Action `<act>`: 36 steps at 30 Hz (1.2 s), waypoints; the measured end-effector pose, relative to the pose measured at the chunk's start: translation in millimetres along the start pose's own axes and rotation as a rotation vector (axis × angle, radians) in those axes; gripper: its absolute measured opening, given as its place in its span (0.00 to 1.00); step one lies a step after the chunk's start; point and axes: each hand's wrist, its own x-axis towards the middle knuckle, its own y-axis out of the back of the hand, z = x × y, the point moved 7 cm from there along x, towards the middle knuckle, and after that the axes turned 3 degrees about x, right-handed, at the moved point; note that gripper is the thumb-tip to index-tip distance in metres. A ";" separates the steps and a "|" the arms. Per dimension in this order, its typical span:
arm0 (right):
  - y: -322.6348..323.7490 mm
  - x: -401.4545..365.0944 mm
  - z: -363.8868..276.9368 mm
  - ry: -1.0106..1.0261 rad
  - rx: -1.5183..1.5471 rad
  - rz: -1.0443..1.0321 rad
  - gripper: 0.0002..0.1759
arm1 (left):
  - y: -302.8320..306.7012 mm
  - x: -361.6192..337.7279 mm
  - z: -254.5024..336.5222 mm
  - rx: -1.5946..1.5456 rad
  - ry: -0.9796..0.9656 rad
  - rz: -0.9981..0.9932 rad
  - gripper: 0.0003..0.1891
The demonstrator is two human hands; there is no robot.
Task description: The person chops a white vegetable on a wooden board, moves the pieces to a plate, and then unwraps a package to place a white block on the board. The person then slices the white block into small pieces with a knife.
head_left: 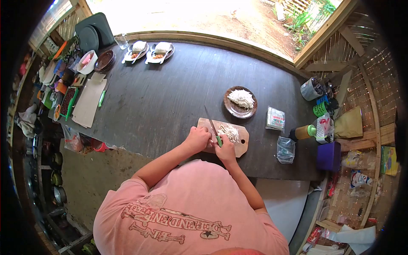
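A wooden cutting board [241, 148] lies near the table's front edge, with thin white strips [229, 132] piled on its right half. My right hand [225, 151] is wrapped round the green handle of a kitchen knife [211, 120], whose blade points away from me over the board. My left hand [198, 139] rests on the board's left side, fingers curled close to the blade; whatever lies under them is hidden. Just beyond the board stands a brown plate [239, 113] with a heap of similar white shreds [241, 98].
To the right are a square packet [275, 118], a clear plastic bag [286, 149] and a green-capped bottle [304, 132]. Two served plates [159, 53] stand at the back left. Farther left lie brown paper [88, 102] and a green-handled knife [102, 98].
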 end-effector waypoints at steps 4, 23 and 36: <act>-1.2 3.7 -3.8 -0.059 -0.088 -0.029 0.22 | -5.6 7.6 -7.3 -0.011 0.059 -0.127 0.07; -4.1 12.8 9.0 -0.057 -0.175 -0.045 0.27 | 7.5 -7.2 -8.5 -0.257 -0.003 0.165 0.07; -7.6 11.9 18.0 0.064 -0.121 -0.048 0.24 | 6.0 -46.1 13.2 -0.092 -0.262 0.229 0.24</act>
